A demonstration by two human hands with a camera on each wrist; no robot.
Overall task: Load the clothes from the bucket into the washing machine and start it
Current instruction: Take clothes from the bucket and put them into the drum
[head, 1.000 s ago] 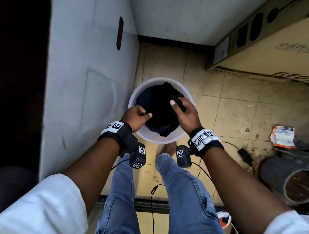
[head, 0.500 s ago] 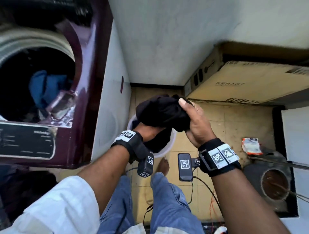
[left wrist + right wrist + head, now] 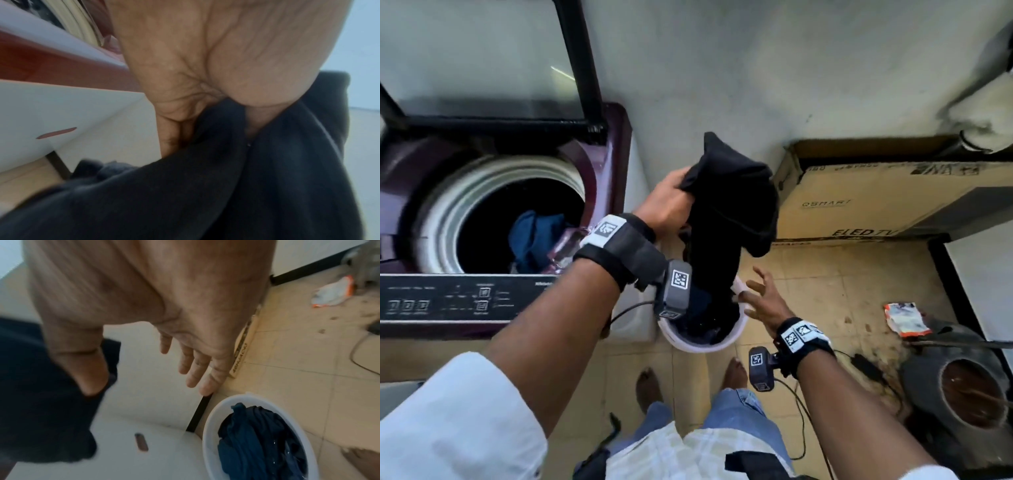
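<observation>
My left hand (image 3: 671,202) grips a black garment (image 3: 729,205) and holds it up above the white bucket (image 3: 702,344), right of the washing machine (image 3: 606,144). The cloth hangs down toward the bucket. In the left wrist view the curled fingers (image 3: 176,129) clutch the black garment (image 3: 226,186). My right hand (image 3: 760,294) is lower, over the bucket's right rim, fingers spread and holding nothing. The right wrist view shows its straight fingers (image 3: 197,368) above the bucket (image 3: 211,426), which holds dark blue clothes (image 3: 257,443). The drum (image 3: 510,219) is uncovered with blue clothing (image 3: 534,236) inside.
The machine's lid (image 3: 482,58) stands raised against the wall, and its control panel (image 3: 448,298) faces me. A large cardboard TV box (image 3: 876,198) lies right of the bucket. A dark pot (image 3: 969,387), a crumpled packet (image 3: 905,318) and cables (image 3: 866,363) sit on the tiled floor at right.
Both hands lifted the black garment out of the bucket. The right hand has now let go and dropped toward the bucket, while the left hand carries the garment higher toward the machine.
</observation>
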